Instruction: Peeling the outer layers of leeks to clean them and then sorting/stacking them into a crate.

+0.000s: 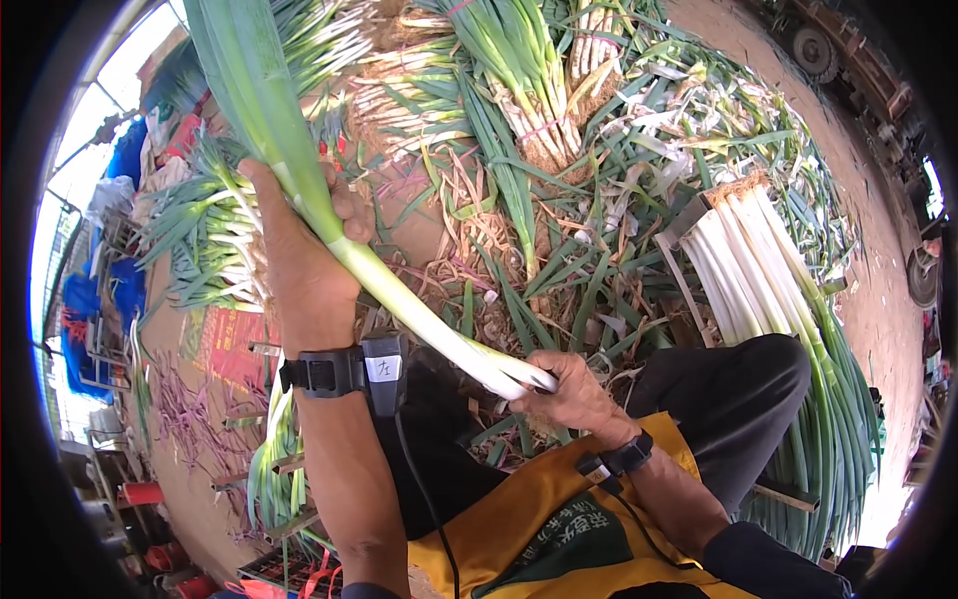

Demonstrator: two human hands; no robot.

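Observation:
A long green onion (409,298) slants across the middle, its green leaves running to the upper left and its white base pointing to the lower right. My left hand (311,270) is closed around it where the white stalk turns to green. At the white end, the fingers of my right hand (571,395) are pinched on the stalk. A strip of the outer layer seems parted there, and a small dark spot beside the fingertips is too small to make out. Dark straps with small devices sit on both wrists.
Cleaned green onions (733,265) lie stacked on a rack at my right. Tied bundles (529,80) lie ahead among trimmed leaves (659,150) and peelings. More onions (225,235) rest at the left. A wheeled machine (818,50) stands far right.

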